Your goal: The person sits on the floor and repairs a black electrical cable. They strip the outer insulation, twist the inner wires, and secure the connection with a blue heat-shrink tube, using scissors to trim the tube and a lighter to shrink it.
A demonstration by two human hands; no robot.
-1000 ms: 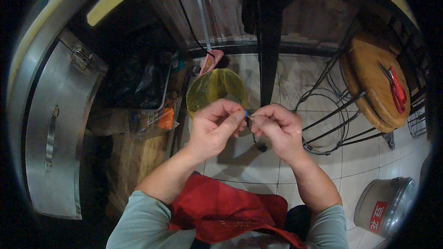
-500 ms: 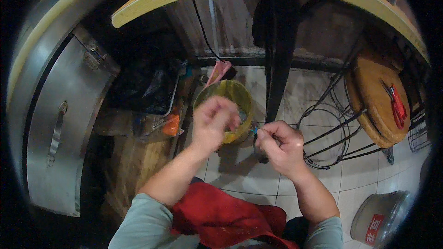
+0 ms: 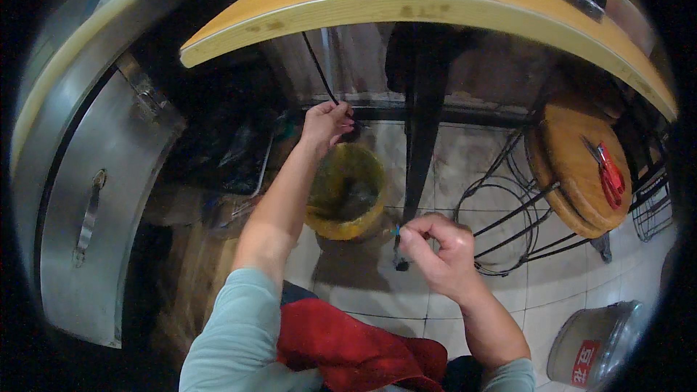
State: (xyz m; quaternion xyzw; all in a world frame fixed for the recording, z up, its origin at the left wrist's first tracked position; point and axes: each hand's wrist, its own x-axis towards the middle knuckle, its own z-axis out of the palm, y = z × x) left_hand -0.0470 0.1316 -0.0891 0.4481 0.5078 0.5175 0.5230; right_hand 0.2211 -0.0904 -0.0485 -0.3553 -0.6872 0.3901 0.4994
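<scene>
My left hand (image 3: 328, 128) reaches out beyond the yellow bucket (image 3: 347, 226), its fingers curled in where a thin black cord (image 3: 317, 63) comes down. What it grips is hidden by the fingers. Nearer and to the right, my right hand (image 3: 441, 245) is pinched, thumb against forefinger. A tiny blue piece (image 3: 397, 231) sticks out of that pinch, too small to name. The bucket stands on the tiled floor between the two hands, with something dark and greyish inside.
A yellow-edged wooden tabletop (image 3: 363, 11) overhangs the far side, with a dark table leg (image 3: 421, 152) below. At right, red-handled scissors (image 3: 610, 176) lie on a round wooden stool seat (image 3: 573, 167). A steel cabinet door (image 3: 102, 203) is at left, a round metal container (image 3: 599, 341) lower right.
My left hand has moved from above the bucket to beyond it, by the cord; the pink object there no longer shows. My right hand keeps its pinch. The view has tilted slightly upward.
</scene>
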